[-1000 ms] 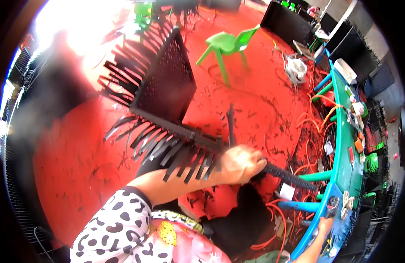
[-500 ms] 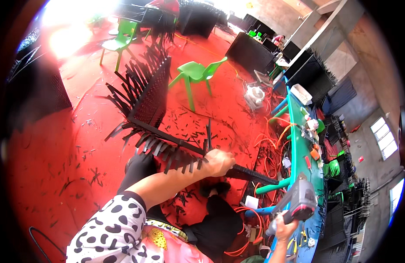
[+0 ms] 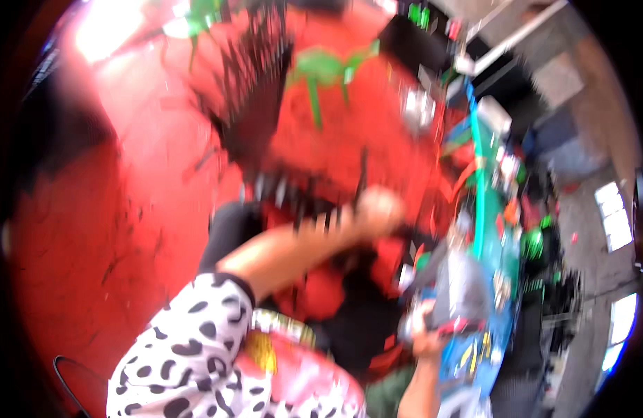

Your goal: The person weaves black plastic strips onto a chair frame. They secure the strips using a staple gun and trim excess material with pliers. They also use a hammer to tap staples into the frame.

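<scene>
My left hand [image 3: 380,209] is closed on the bar of a black woven frame [image 3: 255,115]. Loose black strips fringe the frame, and several lie across my forearm. My right hand [image 3: 424,331] grips a grey drill-like power tool [image 3: 460,289] by its handle, beside the bench. Its nose points up and away from me. Motion smears the whole picture, so I cannot tell whether the tool's tip touches the frame.
On the right runs a green and blue bench [image 3: 479,230] with pliers [image 3: 467,355] and small items on it. Orange hoses [image 3: 464,177] hang by its side. Ahead stands a green chair [image 3: 321,70] on the red floor [image 3: 161,230], near a white fan [image 3: 419,108].
The view has shifted and blurred. My left hand still holds the frame. The power tool in my right hand has come up and nearer to my left hand.
</scene>
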{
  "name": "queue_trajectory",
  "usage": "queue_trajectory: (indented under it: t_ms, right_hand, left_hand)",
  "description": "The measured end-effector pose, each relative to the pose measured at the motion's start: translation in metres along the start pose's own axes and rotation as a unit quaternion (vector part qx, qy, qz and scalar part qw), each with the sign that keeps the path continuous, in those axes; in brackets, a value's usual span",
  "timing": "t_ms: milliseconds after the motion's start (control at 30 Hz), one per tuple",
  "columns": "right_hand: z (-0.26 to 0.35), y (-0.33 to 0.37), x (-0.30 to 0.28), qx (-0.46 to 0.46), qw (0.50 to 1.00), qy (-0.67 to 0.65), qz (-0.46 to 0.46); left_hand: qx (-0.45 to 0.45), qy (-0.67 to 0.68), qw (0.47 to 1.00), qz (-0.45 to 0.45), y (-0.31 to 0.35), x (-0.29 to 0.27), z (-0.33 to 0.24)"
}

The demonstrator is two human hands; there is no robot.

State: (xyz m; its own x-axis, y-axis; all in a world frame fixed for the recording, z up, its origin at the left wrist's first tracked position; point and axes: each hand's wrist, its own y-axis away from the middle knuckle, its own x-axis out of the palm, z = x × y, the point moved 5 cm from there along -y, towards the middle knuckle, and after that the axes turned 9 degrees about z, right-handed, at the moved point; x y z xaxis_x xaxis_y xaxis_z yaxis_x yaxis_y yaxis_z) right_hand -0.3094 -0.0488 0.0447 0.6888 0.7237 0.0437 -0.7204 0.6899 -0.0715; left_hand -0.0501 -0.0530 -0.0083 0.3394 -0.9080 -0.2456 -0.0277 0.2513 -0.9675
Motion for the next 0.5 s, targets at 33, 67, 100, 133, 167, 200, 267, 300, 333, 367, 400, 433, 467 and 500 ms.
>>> queue_trajectory:
  t_ms: [33, 67, 100, 133, 167, 200, 267, 300, 333, 367, 400, 433, 467, 500]
  right_hand:
    - [0.010, 0.012, 0.006, -0.009, 0.999, 0.052, 0.011]
    - [0.009, -0.009, 0.018, -0.035, 0.994, 0.093, 0.041]
    - [0.007, -0.033, 0.024, -0.076, 0.986, 0.136, 0.054]
    - [0.011, -0.049, 0.030, -0.120, 0.973, 0.181, 0.075]
    - [0.013, -0.055, 0.031, -0.104, 0.979, 0.157, 0.084]
    - [0.014, -0.048, 0.032, -0.084, 0.983, 0.132, 0.093]
    - [0.019, -0.049, 0.037, -0.041, 0.978, 0.170, 0.117]
    - [0.019, -0.050, 0.040, -0.040, 0.980, 0.158, 0.112]
    - [0.015, -0.054, 0.043, -0.041, 0.983, 0.144, 0.108]
    - [0.014, -0.057, 0.044, -0.034, 0.987, 0.113, 0.105]
    - [0.015, -0.056, 0.048, -0.016, 0.991, 0.083, 0.101]
    - [0.015, -0.058, 0.046, -0.004, 0.990, 0.070, 0.121]
    - [0.015, -0.060, 0.044, 0.009, 0.988, 0.057, 0.140]
    - [0.018, -0.062, 0.045, 0.003, 0.988, 0.053, 0.142]
  left_hand:
    - [0.006, 0.100, 0.993, 0.064, -0.012, 0.006, 0.012]
    - [0.020, 0.179, 0.977, 0.112, -0.037, 0.013, 0.044]
    - [0.031, 0.288, 0.935, 0.202, -0.066, 0.010, 0.057]
    - [0.024, 0.312, 0.919, 0.239, -0.065, 0.015, 0.061]
    - [-0.017, 0.321, 0.887, 0.332, -0.073, 0.021, 0.059]
    - [-0.030, 0.327, 0.848, 0.417, -0.077, 0.020, 0.049]
    - [-0.011, 0.318, 0.844, 0.432, -0.081, 0.020, 0.050]
    - [-0.010, 0.324, 0.832, 0.451, -0.081, 0.017, 0.052]
    - [-0.007, 0.328, 0.820, 0.469, -0.079, 0.015, 0.052]
    - [-0.038, 0.327, 0.803, 0.497, -0.075, 0.016, 0.050]
    - [-0.040, 0.340, 0.801, 0.491, -0.073, 0.011, 0.050]
    - [-0.049, 0.329, 0.793, 0.511, -0.073, 0.011, 0.050]
    - [-0.057, 0.318, 0.783, 0.531, -0.074, 0.012, 0.049]
    - [-0.059, 0.321, 0.780, 0.533, -0.075, 0.011, 0.048]
